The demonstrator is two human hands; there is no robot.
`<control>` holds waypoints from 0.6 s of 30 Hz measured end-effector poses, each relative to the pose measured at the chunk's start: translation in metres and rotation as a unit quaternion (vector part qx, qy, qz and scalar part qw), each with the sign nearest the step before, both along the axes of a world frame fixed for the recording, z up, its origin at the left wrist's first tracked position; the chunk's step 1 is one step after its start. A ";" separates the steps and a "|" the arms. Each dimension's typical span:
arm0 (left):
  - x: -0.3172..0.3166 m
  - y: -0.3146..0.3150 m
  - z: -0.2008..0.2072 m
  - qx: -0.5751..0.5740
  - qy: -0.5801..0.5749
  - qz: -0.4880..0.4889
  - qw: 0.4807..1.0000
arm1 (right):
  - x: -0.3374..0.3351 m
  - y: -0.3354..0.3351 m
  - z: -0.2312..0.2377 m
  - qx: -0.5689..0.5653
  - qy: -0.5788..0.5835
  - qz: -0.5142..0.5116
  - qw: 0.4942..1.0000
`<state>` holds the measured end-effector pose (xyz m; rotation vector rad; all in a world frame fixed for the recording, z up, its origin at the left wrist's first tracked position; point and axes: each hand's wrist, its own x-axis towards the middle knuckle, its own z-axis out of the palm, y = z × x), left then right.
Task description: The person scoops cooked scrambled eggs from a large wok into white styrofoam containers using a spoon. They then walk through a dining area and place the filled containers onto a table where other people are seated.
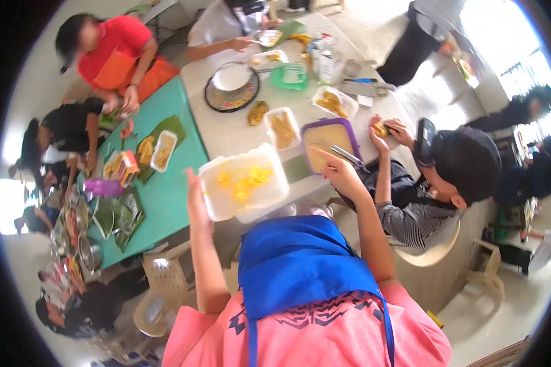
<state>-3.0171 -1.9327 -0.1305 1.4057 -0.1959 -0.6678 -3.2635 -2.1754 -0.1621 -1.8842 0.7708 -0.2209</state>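
My left hand [198, 200] grips the left edge of a wide white container [274, 197]. Several bright yellow pieces of food [245, 183] lie inside it; their kind is too blurred to tell. My right hand [340, 172] holds nothing, its index finger stretched out toward a purple-rimmed tub [351, 136]. Pale yellow batter [324, 137] fills the tub, and a wire whisk [344, 153] rests across it. Just beyond the container sits a white foam tray [296, 136] of yellow-brown food.
A person in a dark cap [465, 162] holds food at my right. Another foam tray [352, 105], a dark patterned plate [213, 98], and a knife [382, 85] lie on the white table [196, 79]. Banana leaves [119, 217] cover part of the green table [171, 220]. A plastic chair [162, 281] stands lower left.
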 end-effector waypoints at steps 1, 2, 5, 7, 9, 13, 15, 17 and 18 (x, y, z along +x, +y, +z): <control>0.005 0.002 0.003 0.008 -0.021 0.005 1.000 | 0.019 0.006 0.034 -0.014 0.008 0.072 0.997; 0.007 0.006 0.006 0.018 -0.039 0.008 0.999 | 0.035 0.013 0.050 -0.027 0.018 0.142 0.989; 0.011 0.018 0.030 0.004 -0.006 0.026 1.000 | 0.071 0.022 0.044 -0.041 -0.045 0.291 0.955; 0.015 0.035 0.048 0.003 0.007 0.053 0.999 | 0.072 0.031 0.032 -0.123 -0.006 0.232 0.965; 0.019 0.058 0.052 0.014 -0.015 0.097 0.995 | 0.061 0.037 0.033 -0.168 0.074 0.155 0.971; 0.018 0.074 0.039 0.014 -0.008 0.118 0.993 | -0.009 0.001 0.001 -0.217 0.311 0.020 0.925; 0.014 0.070 0.028 0.031 0.000 0.109 0.994 | -0.027 -0.030 -0.070 -0.199 0.389 0.025 0.899; 0.006 0.053 0.026 0.024 0.018 0.071 0.997 | -0.030 -0.038 -0.099 -0.168 0.434 0.041 0.884; 0.003 0.044 0.025 0.018 0.027 0.053 0.998 | -0.034 -0.044 -0.107 -0.155 0.455 0.049 0.876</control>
